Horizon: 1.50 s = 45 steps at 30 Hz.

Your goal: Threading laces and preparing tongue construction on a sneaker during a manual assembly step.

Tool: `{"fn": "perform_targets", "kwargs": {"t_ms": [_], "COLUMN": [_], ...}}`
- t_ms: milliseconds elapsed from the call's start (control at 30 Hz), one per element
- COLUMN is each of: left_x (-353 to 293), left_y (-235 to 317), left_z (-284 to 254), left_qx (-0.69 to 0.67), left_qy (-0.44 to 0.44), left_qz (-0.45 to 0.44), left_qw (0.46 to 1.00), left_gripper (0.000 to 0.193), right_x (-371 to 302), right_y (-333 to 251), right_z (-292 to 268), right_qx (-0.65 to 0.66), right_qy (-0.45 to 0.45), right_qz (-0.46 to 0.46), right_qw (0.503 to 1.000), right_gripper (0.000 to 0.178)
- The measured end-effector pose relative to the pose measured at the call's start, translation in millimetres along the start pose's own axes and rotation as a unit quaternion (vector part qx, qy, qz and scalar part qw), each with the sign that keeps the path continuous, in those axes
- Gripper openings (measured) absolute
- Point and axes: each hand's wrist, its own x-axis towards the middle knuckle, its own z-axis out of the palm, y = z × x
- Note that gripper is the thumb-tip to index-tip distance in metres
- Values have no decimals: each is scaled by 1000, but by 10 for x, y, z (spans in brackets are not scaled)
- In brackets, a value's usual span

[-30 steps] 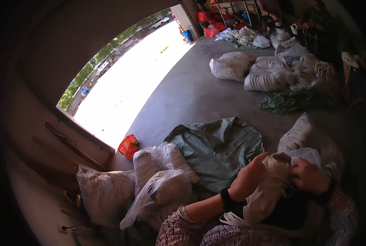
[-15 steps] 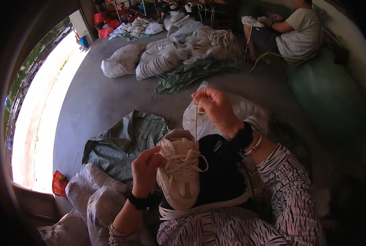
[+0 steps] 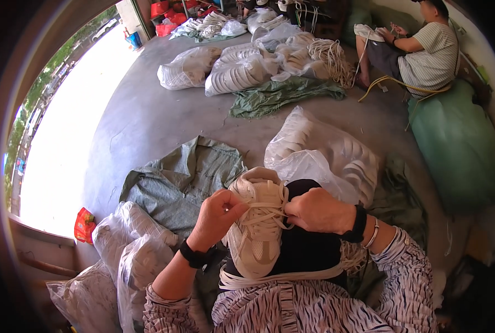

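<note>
A cream sneaker (image 3: 254,252) rests on black fabric over my lap, its heel end pointing away from me. A flat cream shoelace (image 3: 264,211) criss-crosses its tongue, with a loose loop at the right side. My left hand (image 3: 217,215) is closed in a pinch on the lace at the left eyelet row. Opposite it, my right hand (image 3: 322,211) pinches the lace beside the right eyelets, the fingertips partly hidden behind the curled fingers. A bundle of cream laces (image 3: 280,279) lies across my lap below the toe.
Clear plastic bags of shoe parts lie ahead (image 3: 325,150) and at lower left (image 3: 147,277). A green woven sack (image 3: 183,172) is spread on the floor (image 3: 147,122). A stuffed green sack (image 3: 458,150) stands at right, near a seated person (image 3: 428,55) handling a shoe. Daylight enters through the left doorway.
My right hand has come down from a raised, lace-stretching position to the shoe's right side. My left hand has moved slightly right and up, onto the lacing. The whole view has shifted a little.
</note>
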Motion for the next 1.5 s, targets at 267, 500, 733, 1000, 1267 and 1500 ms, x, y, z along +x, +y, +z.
{"fn": "perform_targets", "kwargs": {"t_ms": [267, 500, 733, 1000, 1267, 1500], "left_x": [78, 134, 194, 295, 274, 196], "left_y": [12, 120, 216, 142, 117, 135], "left_z": [16, -16, 44, -58, -111, -105], "left_qx": [-12, 23, 258, 34, -35, -5], "left_qy": [-6, -37, 43, -100, -131, -132], "left_qz": [-1, 21, 180, -64, -70, -42], "left_qw": [1000, 999, 948, 992, 988, 990], "left_gripper": [14, 13, 14, 24, 27, 30], "right_x": [345, 565, 565, 549, 178, -30], "right_y": [-69, -2, -22, -96, 514, 592], "right_z": [-72, 92, 207, 109, 40, 194], "right_qx": [205, 354, 410, 332, 29, 18], "right_qy": [142, 103, 117, 111, 219, 190], "right_qz": [27, 40, 33, 55, 144, 182], "right_qw": [968, 929, 904, 935, 965, 964], "right_gripper": [11, 13, 20, 14, 7, 11]}}
